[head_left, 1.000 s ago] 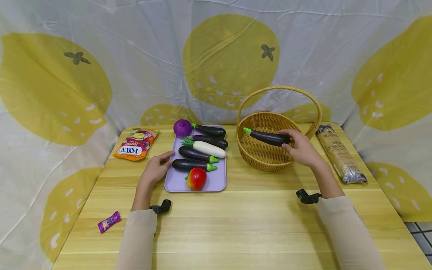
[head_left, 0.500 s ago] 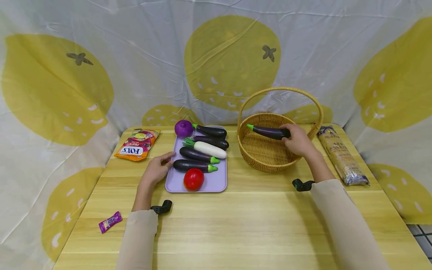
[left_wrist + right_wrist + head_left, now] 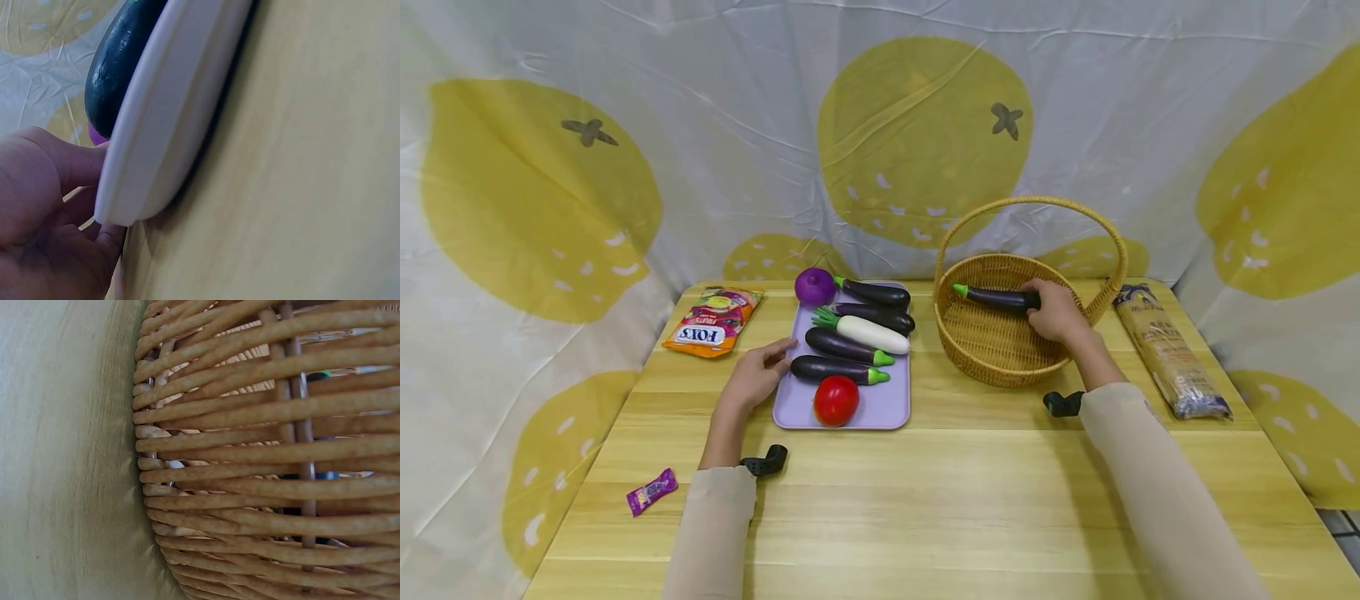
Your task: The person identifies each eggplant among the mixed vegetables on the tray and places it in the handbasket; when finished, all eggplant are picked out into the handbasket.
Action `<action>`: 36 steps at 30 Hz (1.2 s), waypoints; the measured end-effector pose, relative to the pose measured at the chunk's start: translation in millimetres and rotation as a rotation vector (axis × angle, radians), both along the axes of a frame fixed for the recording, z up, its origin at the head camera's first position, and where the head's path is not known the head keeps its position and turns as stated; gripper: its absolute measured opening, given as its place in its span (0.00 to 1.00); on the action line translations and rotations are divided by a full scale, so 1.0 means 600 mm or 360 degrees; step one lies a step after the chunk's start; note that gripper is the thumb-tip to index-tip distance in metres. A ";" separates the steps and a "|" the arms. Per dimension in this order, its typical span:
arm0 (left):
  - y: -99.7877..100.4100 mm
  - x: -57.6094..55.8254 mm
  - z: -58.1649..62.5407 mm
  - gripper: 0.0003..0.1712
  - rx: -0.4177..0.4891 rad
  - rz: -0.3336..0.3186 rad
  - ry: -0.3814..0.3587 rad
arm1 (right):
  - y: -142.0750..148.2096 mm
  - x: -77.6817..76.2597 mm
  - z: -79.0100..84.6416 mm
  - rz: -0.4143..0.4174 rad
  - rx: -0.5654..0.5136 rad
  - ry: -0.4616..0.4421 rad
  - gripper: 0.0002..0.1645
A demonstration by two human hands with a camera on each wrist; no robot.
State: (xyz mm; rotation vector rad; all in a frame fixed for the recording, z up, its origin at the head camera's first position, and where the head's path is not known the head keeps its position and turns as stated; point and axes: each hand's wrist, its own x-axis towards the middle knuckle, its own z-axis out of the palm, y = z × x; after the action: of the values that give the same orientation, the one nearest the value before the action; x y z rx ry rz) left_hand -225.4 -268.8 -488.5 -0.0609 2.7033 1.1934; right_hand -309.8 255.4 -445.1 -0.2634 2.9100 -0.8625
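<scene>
In the head view my right hand (image 3: 1055, 312) grips a dark purple eggplant (image 3: 997, 299) by its thick end, down inside the wicker basket (image 3: 1000, 375). Its green stem end points left. The right wrist view shows mostly the basket's woven wall (image 3: 231, 456), with only scraps of the inside through gaps. My left hand (image 3: 752, 377) pinches the left edge of a lilac tray (image 3: 880, 408); in the left wrist view the thumb is at the tray's rim (image 3: 156, 119) and fingers lie beneath. On the tray lie several eggplants (image 3: 838, 369), a white radish (image 3: 872, 334), a purple onion (image 3: 815, 287) and a red round fruit (image 3: 836, 401).
An orange candy bag (image 3: 715, 321) lies left of the tray. A small purple wrapper (image 3: 652, 492) is at the table's left front. Right of the basket lies a long clear-and-purple packet (image 3: 1168, 350). A lemon-print cloth (image 3: 760, 150) hangs behind. The basket's tall handle (image 3: 1033, 200) arches overhead.
My right hand has lowered the eggplant deeper into the basket. The red fruit on the tray has rolled, turning its yellow patch and stem out of sight. My left hand keeps its place at the tray.
</scene>
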 end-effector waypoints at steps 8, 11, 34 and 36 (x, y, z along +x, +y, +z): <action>0.002 -0.001 -0.001 0.27 0.0008 -0.0005 0.0002 | 0.003 -0.001 -0.001 0.0035 -0.0018 -0.0041 0.32; 0.002 -0.002 -0.003 0.27 0.0010 -0.0009 0.0001 | 0.004 0.002 0.002 0.0033 -0.0027 -0.0039 0.35; 0.002 -0.003 0.004 0.26 0.0022 0.0026 -0.0006 | -0.044 0.102 0.036 0.0099 -0.0449 0.0185 0.37; 0.003 -0.003 0.004 0.26 0.0022 0.0030 -0.0006 | -0.058 0.112 0.039 0.0120 -0.0491 0.0198 0.35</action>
State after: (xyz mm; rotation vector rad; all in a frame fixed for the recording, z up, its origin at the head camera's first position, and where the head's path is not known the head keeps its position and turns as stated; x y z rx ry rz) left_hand -227.0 -266.9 -485.9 -0.0869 2.6968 1.2160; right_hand -242.4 220.6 -421.9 -0.4617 2.8435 -1.3262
